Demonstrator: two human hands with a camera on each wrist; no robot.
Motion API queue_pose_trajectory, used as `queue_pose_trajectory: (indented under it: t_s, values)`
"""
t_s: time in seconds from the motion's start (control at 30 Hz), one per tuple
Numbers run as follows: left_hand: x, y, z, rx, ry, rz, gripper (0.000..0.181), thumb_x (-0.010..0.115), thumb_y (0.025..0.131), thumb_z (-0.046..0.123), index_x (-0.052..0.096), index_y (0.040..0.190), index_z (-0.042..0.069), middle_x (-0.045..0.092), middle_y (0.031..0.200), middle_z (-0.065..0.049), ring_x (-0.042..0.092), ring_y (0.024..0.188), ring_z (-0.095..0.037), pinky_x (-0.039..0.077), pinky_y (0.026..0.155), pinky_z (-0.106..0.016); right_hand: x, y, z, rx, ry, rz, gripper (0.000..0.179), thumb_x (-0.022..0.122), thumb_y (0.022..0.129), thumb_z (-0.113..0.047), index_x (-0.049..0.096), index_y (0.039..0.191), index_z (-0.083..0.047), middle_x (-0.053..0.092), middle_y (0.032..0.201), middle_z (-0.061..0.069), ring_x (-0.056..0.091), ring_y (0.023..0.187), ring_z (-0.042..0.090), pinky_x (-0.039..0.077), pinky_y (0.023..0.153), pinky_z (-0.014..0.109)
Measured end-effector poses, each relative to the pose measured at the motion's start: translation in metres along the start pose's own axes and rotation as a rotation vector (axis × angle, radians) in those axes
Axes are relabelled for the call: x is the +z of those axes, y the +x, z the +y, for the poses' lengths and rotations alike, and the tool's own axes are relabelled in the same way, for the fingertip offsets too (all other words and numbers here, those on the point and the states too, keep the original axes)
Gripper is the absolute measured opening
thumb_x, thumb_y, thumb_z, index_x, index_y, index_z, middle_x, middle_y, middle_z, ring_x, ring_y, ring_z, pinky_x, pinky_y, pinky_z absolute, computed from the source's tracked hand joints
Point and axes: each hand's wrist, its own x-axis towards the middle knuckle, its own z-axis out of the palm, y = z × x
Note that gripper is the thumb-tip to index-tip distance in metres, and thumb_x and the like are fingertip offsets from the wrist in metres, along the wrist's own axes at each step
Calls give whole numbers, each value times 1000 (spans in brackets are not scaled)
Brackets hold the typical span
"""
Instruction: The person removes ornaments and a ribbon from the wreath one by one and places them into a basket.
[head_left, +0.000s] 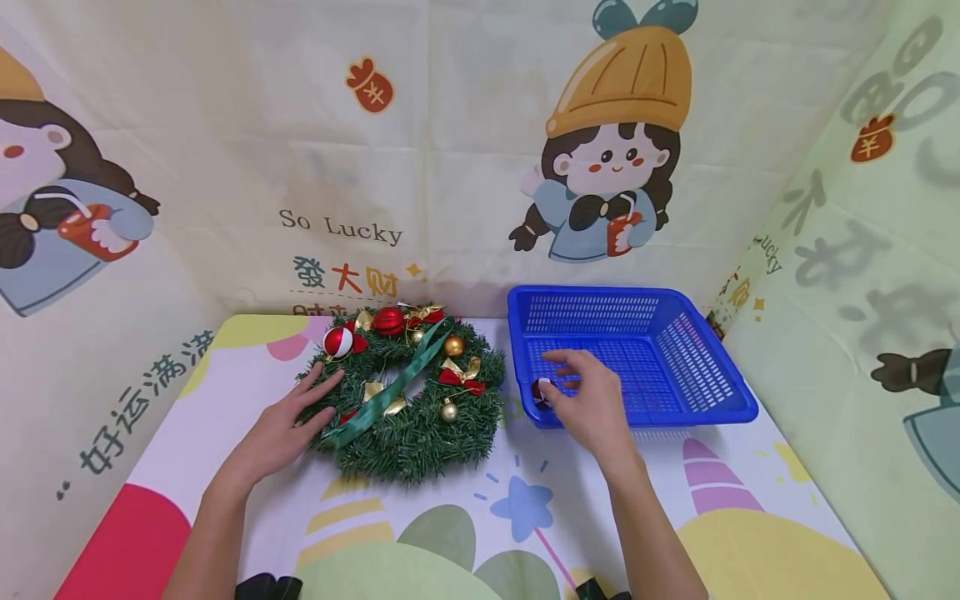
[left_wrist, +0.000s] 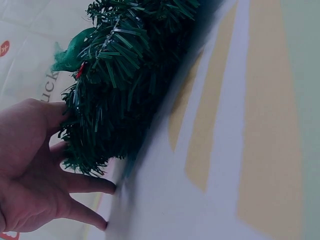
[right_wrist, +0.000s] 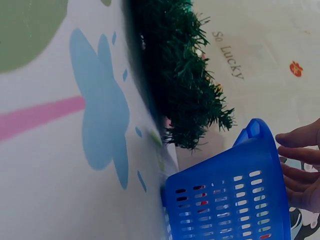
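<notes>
A green wreath [head_left: 420, 446] lies on the table, decorated with red bows, small gold balls, a red-and-white ball [head_left: 338, 342] and a long green ribbon [head_left: 390, 396]. At its left edge my left hand [head_left: 281, 429] rests with fingers spread, touching the needles. In the left wrist view, two fingertips reach down by the table beside the wreath. My right hand [head_left: 592, 404] hovers over the front left corner of the blue basket [head_left: 716, 412], its fingers loosely bent. Just beyond its thumb, a small dark red and white ornament [head_left: 538, 393] shows inside the basket.
The basket stands right of the wreath, a narrow gap between them. Red bits [right_wrist: 202, 200] show through the basket's slotted side. A printed cloth wall [head_left: 450, 167] rises behind the patterned tabletop [head_left: 450, 575].
</notes>
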Motion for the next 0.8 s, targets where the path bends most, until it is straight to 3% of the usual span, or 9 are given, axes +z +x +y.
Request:
queue_pose_trajectory:
  t_s: [0.43,0.57,0.73,0.8]
  values:
    - [0,0,-1,0,-3,-3,60,54,110,36,34,165,21,16,174,-19,28,147,-62,33,111,-76,9,-5,-11,-89,110,81,39,83,89,-6,74,125,-14,73,118,9,76,100,29,64,82,43]
    - [0,0,-1,1,-4,-2,60,54,110,36,34,165,21,16,174,-19,29,147,-63,33,110,-76,13,-7,-15,-114,149,79,38,83,89,-6,74,124,-17,73,116,11,76,98,26,63,83,41]
    - [0,0,-1,3,-6,-2,60,54,110,36,34,165,21,16,174,-19,29,146,-63,34,110,-76,19,-9,-19,-139,181,62,38,83,89,-6,75,123,-19,74,112,9,77,92,21,60,70,30]
    - [0,0,-1,4,-8,-3,60,54,110,36,34,165,21,16,174,-19,29,147,-63,33,110,-76,22,-9,-19,-153,198,50,38,83,89,-5,75,123,-19,74,112,9,76,92,21,60,70,32]
